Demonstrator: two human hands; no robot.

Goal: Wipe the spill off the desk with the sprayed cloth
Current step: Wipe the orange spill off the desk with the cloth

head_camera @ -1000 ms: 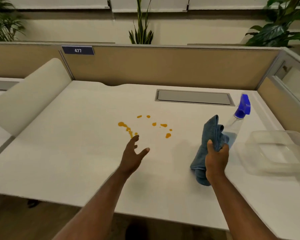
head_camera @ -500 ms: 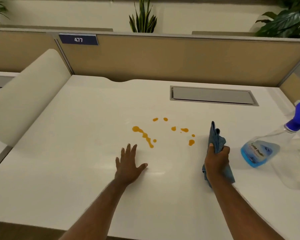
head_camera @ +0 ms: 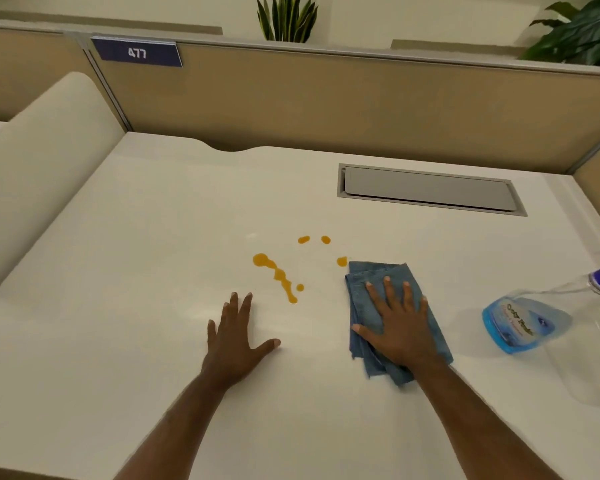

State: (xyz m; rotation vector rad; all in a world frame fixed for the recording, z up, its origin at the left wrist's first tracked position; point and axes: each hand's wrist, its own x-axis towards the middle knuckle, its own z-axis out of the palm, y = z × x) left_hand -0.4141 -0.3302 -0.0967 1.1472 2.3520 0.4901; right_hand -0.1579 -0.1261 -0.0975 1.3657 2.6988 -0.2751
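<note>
My right hand (head_camera: pixel 400 327) is pressed flat, fingers spread, on the blue cloth (head_camera: pixel 378 282); orange spill (head_camera: pixel 278 275) lies just left, streak running near-far diagonally; left hand (head_camera: pixel 238 336) lies open, flat on the bench (head_camera: pixel 153 237), beside it.

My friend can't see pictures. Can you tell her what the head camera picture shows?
A person's right hand presses a folded blue cloth flat on a white desk, just right of an orange spill. The left hand rests flat beside the spill, and a spray bottle lies at the right.
</note>
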